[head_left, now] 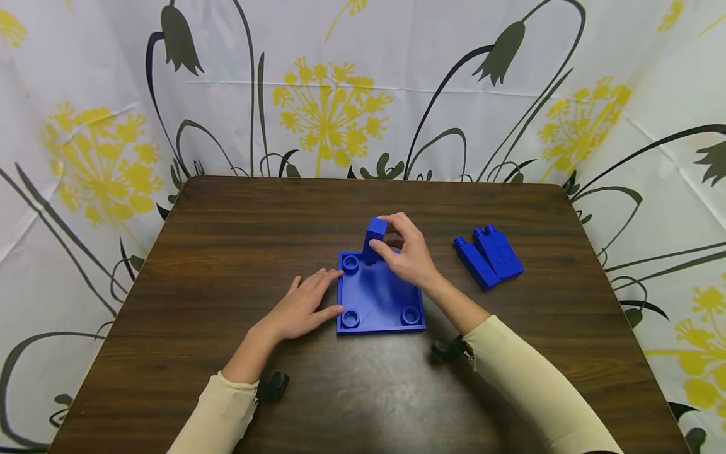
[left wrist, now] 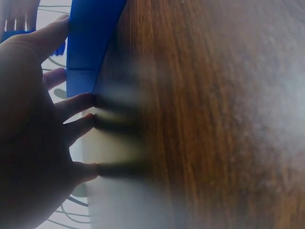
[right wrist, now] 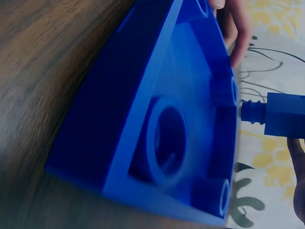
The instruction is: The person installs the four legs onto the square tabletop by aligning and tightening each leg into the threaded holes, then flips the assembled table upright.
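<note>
One blue leg (head_left: 373, 234) the right hand (head_left: 411, 255) pinches, pushed askew, might skid the base (head_left: 380, 293); the left hand (head_left: 306, 304), splayed, merely touches it.

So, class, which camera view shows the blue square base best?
The head view: nearly all the base shows, though the right hand hides one corner. The right wrist view is closer but crops it; the left wrist, mainly its outer side.

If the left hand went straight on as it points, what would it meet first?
Probably the blue panel, at its left edge: the left hand appears to touch it there, leaving no clear gap.
</note>
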`<move>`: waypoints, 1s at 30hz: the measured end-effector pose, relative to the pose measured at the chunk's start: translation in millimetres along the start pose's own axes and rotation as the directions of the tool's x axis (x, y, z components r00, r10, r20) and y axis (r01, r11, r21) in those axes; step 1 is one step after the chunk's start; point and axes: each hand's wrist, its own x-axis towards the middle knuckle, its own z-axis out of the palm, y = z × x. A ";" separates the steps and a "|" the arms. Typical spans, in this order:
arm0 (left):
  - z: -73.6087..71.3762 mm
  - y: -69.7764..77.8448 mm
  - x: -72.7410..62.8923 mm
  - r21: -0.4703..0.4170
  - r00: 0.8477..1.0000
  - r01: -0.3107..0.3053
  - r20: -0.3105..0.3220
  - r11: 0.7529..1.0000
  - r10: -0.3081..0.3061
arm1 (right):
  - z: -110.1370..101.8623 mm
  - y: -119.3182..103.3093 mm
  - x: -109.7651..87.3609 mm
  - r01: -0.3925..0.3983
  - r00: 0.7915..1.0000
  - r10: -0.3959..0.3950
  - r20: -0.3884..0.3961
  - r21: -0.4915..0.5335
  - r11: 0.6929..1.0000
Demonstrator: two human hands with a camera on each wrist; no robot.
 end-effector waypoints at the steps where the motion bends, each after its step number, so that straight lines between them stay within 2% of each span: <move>1: 0.2 -0.1 0.1 -0.001 1.000 0.000 0.000 1.000 0.000 | 3.8 2.2 1.9 -0.003 1.000 0.003 0.004 0.006 1.000; 6: 0.9 -0.4 0.3 -0.005 1.000 -0.001 -0.004 1.000 0.001 | 17.9 8.1 9.3 -0.023 1.000 0.023 -0.003 0.041 0.999; 14: 2.7 -1.4 1.0 0.003 1.000 -0.007 -0.007 1.000 0.007 | 30.8 12.8 13.3 -0.015 0.997 0.013 0.070 0.025 1.000; 19: 3.0 -1.7 1.8 0.000 1.000 -0.003 -0.010 1.000 0.003 | 37.8 39.1 15.2 -0.032 0.994 0.030 0.104 0.014 0.999; 23: 3.4 -1.7 2.5 0.003 1.000 -0.005 -0.006 1.000 0.005 | 38.9 54.0 15.7 -0.065 0.988 0.067 0.142 -0.018 0.998; 30: 4.1 -1.7 2.9 -0.002 1.000 -0.004 0.001 1.000 0.004 | 34.1 53.4 18.4 -0.094 0.966 0.099 0.239 -0.034 0.995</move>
